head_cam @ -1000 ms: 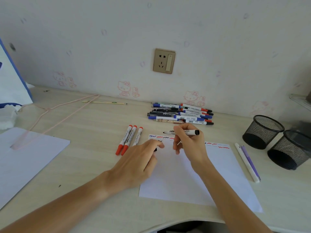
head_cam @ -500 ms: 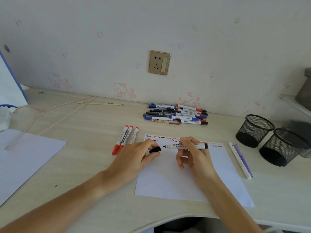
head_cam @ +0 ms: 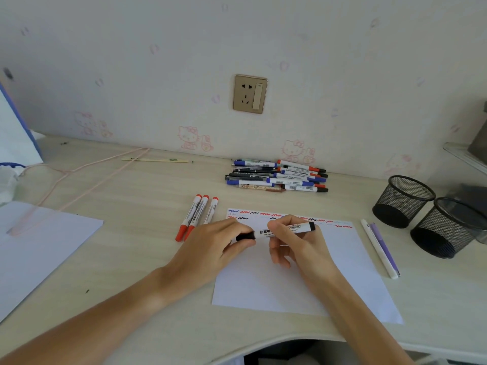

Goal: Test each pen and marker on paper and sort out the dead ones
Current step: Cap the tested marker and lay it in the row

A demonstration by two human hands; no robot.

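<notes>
The marker (head_cam: 286, 229) was pinched by the right hand (head_cam: 297, 243), its cap (head_cam: 245, 236) by the left hand (head_cam: 218, 246); a skewed push risked inked fingers.

Matt paper (head_cam: 303, 280), prob. wood-grain laminate desk (head_cam: 147, 196)

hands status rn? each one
Left hand: pinching the black cap at the marker's tip end.
Right hand: gripping the black marker barrel.

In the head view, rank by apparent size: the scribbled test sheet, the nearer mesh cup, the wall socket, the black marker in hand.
1. Test sheet
2. Nearer mesh cup
3. Wall socket and black marker: unsure; the socket is farther away and the hands partly cover the marker.
</notes>
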